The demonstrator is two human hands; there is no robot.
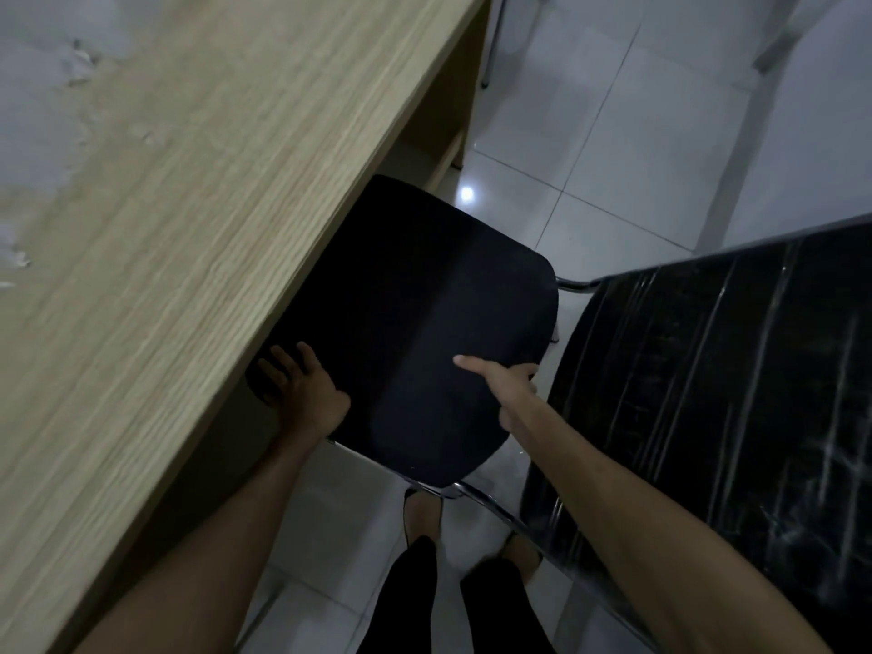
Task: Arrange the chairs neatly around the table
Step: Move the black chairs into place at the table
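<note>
A black padded chair seat (415, 323) on a chrome frame sits partly under the edge of a light wood table (188, 205). My left hand (302, 389) lies on the seat's near left corner, fingers spread against the table's underside shadow. My right hand (505, 384) grips the seat's right rim, thumb on top and fingers curled underneath. The chair's worn black backrest (708, 417) rises at the right, close to my right forearm. The seat's far left part is hidden beneath the tabletop.
White floor tiles (613, 134) stretch to the right of the table. The table's side panel (472, 87) stands at the far end. Metal legs of other furniture (774, 54) show at the top right. My feet (424, 512) stand just behind the chair.
</note>
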